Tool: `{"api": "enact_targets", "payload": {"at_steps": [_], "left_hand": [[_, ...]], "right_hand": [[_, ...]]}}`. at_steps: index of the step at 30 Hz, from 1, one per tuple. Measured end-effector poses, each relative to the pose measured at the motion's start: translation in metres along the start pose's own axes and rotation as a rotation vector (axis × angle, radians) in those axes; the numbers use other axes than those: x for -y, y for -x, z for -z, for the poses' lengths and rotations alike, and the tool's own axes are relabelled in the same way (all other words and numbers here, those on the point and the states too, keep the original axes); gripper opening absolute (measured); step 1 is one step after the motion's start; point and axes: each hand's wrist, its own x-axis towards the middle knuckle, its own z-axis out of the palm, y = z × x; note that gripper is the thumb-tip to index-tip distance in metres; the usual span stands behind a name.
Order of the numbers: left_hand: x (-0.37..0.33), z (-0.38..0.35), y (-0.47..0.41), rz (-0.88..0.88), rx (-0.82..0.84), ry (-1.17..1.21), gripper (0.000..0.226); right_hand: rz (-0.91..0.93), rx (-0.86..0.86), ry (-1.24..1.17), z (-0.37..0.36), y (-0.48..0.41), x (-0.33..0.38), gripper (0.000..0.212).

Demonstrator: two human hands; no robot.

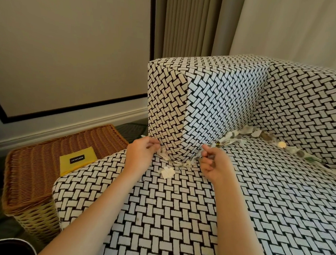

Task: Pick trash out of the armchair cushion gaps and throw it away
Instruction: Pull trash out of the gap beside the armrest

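A black-and-white woven-pattern armchair fills the view, with its seat cushion [236, 211] below and its armrest [204, 102] above. Torn paper scraps [180, 163] are wedged in the gap at the armrest's foot. One loose scrap [167, 172] lies on the seat just in front. More crumpled paper trash [240, 135] and a small round pale piece [282, 144] line the gap toward the backrest. My left hand [141, 155] pinches a scrap at the armrest's front corner. My right hand [213, 163], fingers curled, pinches paper at the gap beside the armrest.
A brown wicker basket [32, 177] with a closed lid stands on the floor left of the chair, a yellow card [77, 160] lying on the lid. A wall with a dark frame line and curtains [190, 23] stand behind. A dark object [5, 247] shows at the bottom left.
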Motion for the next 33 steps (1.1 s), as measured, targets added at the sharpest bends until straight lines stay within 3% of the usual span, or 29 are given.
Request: {"api": "enact_targets", "payload": {"at_steps": [4, 9, 13, 18, 20, 22, 26, 30, 33], "left_hand": [[-0.022, 0.005, 0.011, -0.234, -0.020, 0.014, 0.014], [-0.057, -0.010, 0.025, -0.513, 0.146, -0.043, 0.018], [-0.070, -0.024, 0.025, -0.421, 0.161, 0.036, 0.021], [-0.069, -0.028, 0.021, -0.313, 0.204, 0.106, 0.020], [-0.061, -0.026, 0.020, -0.283, 0.149, 0.123, 0.018], [-0.048, -0.025, 0.020, -0.273, 0.134, 0.032, 0.021], [-0.030, -0.033, 0.028, -0.332, 0.320, -0.299, 0.027], [-0.035, -0.048, 0.028, -0.311, 0.361, -0.487, 0.032], [-0.042, -0.052, 0.025, -0.249, 0.396, -0.564, 0.034]], "right_hand": [[0.009, -0.042, -0.128, 0.002, 0.000, 0.002, 0.024], [-0.035, -0.017, -0.085, -0.003, 0.005, 0.001, 0.016], [-0.107, 0.092, -0.093, -0.008, 0.010, 0.000, 0.023], [-0.065, 0.041, -0.019, -0.011, 0.008, -0.001, 0.017], [-0.010, 0.010, 0.160, -0.012, 0.005, 0.001, 0.020], [0.104, -0.072, 0.508, -0.012, 0.001, 0.005, 0.024], [0.408, -0.155, 1.298, -0.011, -0.003, -0.005, 0.024], [0.392, -0.306, 1.739, -0.015, 0.000, -0.020, 0.026], [0.378, -0.323, 1.905, -0.020, 0.006, -0.021, 0.031]]}}
